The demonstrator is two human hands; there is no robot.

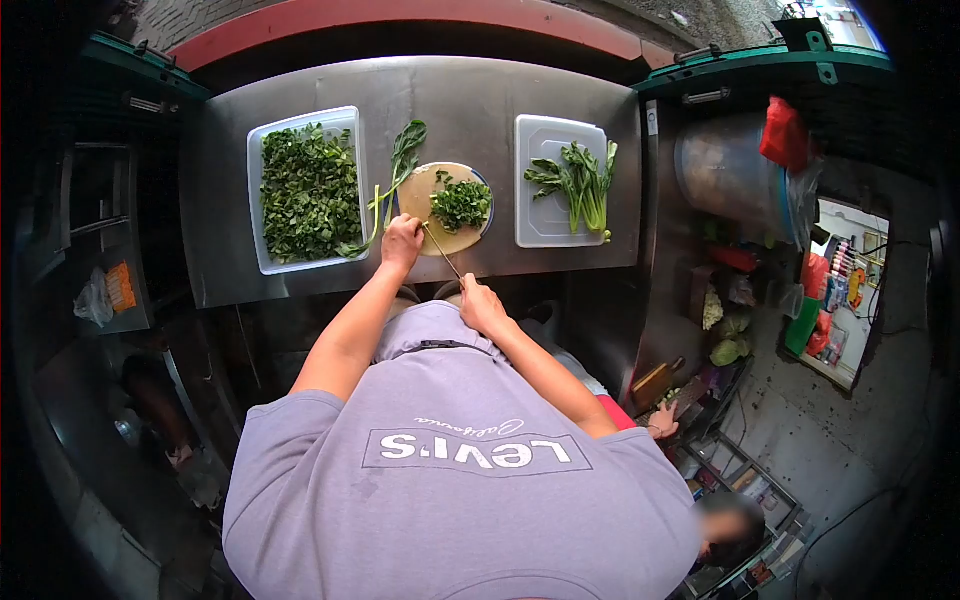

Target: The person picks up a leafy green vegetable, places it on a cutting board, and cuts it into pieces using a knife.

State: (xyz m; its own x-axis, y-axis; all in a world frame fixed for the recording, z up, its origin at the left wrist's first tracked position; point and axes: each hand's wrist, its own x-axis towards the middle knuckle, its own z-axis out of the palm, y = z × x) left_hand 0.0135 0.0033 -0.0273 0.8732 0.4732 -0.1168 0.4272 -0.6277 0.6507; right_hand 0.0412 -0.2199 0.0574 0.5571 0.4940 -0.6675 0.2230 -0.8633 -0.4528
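While the right hand [483, 305] closes around the handle of a knife [446, 257] at the steel counter's [460, 100] near edge, the left hand [403, 242], in the head view, has its fingers drawn together over the round board's [455, 240] near-left rim, probably pinching stalk ends, too small to be certain. Chopped greens [461, 205] lie on that board. Toward the counter's left edge sits a tub [254, 200] of cut leaves [310, 190]; toward its right edge, leafy stalks [585, 190] rest on a translucent lid [545, 225].

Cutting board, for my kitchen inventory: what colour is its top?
The cutting board is tan on top, clearest in the head view.
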